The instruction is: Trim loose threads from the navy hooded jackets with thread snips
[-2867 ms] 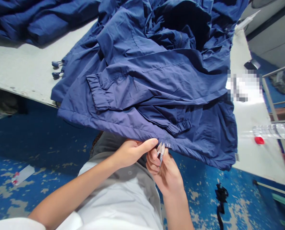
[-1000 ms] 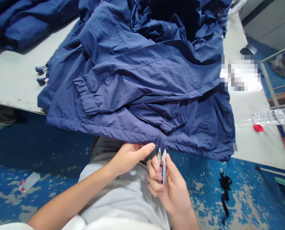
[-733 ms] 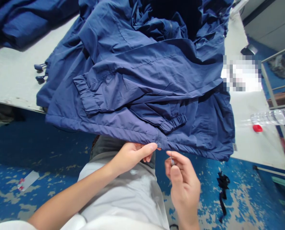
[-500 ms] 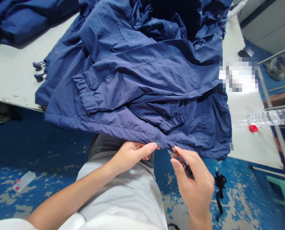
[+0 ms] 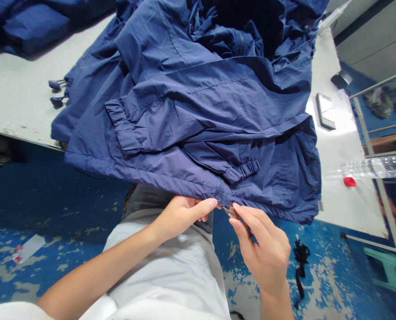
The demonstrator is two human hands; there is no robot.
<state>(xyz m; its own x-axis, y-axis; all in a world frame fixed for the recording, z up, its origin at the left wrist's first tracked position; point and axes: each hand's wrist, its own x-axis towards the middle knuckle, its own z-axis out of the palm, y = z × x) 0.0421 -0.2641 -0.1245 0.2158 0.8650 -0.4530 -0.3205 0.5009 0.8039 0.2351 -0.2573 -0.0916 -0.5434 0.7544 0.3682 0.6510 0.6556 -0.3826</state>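
A navy blue jacket [image 5: 198,106] lies over the table, its hem hanging along the front edge. My left hand [image 5: 186,212] pinches that hem at the lower end of the zipper [image 5: 219,189], thumb on top and fingers beneath. Just right of it, my right hand [image 5: 261,240] holds a small metal snipping tool [image 5: 231,212] between thumb and fingers. The tool's pointed tip is close to the hem beside my left thumb. Most of the tool is hidden in my right palm.
More navy fabric [image 5: 38,26] lies at the back left of the white table [image 5: 14,98]. On the right are a phone [image 5: 326,111], a clear plastic bottle [image 5: 378,168] and a red cap [image 5: 350,182]. Black strips [image 5: 301,262] lie on the blue floor.
My right hand has moved left, bringing the tool's tip close to my left thumb and the hem. My left hand keeps its pinch. The view has shifted slightly.
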